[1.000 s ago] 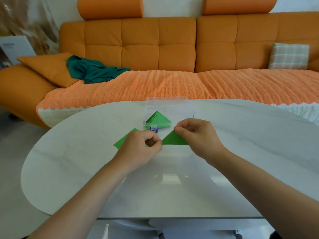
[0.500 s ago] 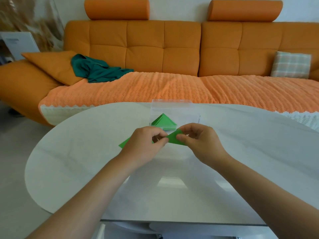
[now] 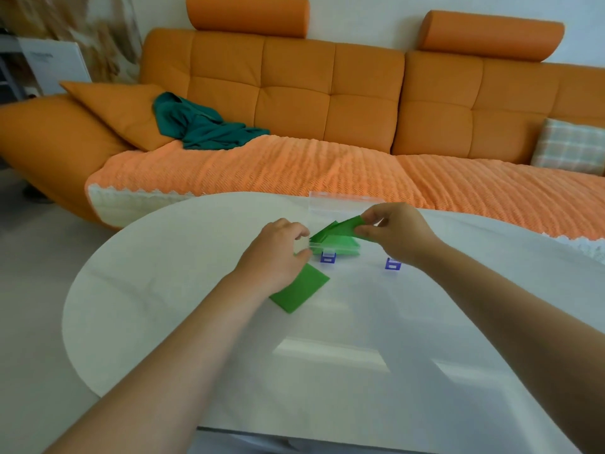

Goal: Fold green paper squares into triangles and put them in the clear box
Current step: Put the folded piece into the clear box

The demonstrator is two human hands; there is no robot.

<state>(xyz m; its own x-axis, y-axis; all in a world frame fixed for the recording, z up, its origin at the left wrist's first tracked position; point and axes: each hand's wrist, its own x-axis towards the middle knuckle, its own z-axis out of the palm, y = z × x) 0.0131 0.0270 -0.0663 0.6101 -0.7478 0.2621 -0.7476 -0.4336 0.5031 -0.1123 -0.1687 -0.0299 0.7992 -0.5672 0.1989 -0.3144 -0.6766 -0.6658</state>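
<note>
head view, right hand fingers pinching one folded triangle, left hand fingers loosely curled, empty

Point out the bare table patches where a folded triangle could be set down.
Free: the near table between both forearms, and the left end beyond the green paper squares. Crowded: around the clear box, where the left hand and right hand work.

Folded green triangle: tilted, above the clear box. Green triangles: stacked inside. Green paper square: flat on counter.
</note>
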